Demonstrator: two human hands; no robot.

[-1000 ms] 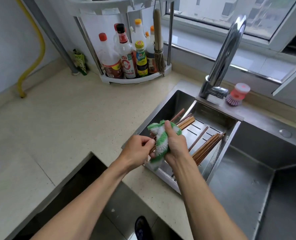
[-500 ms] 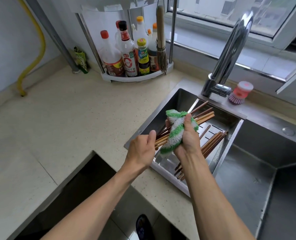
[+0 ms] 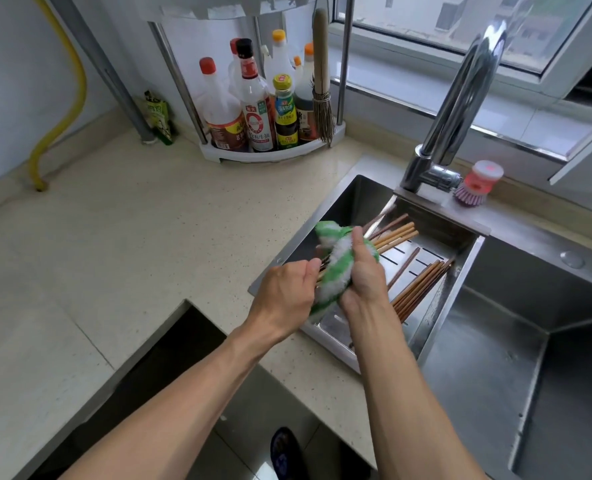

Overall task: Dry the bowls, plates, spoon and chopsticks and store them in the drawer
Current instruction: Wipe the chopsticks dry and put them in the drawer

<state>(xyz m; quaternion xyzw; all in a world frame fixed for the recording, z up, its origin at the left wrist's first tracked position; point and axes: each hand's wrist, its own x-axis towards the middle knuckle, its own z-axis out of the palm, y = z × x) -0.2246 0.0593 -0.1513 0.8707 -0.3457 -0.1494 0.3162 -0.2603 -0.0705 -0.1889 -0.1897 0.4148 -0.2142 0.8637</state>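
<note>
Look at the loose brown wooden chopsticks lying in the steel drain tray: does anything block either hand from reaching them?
Nothing lies over the loose brown wooden chopsticks in the steel drain tray. Both hands are occupied, though: the left hand grips another bundle, and the right hand wraps the green-and-white cloth around it.

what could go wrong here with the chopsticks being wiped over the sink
The left hand grips only one end of the chopstick bundle while the right hand rubs the green cloth along it, so a stick might slip into the sink. The loose chopsticks in the tray look undried and could get missed.
</note>
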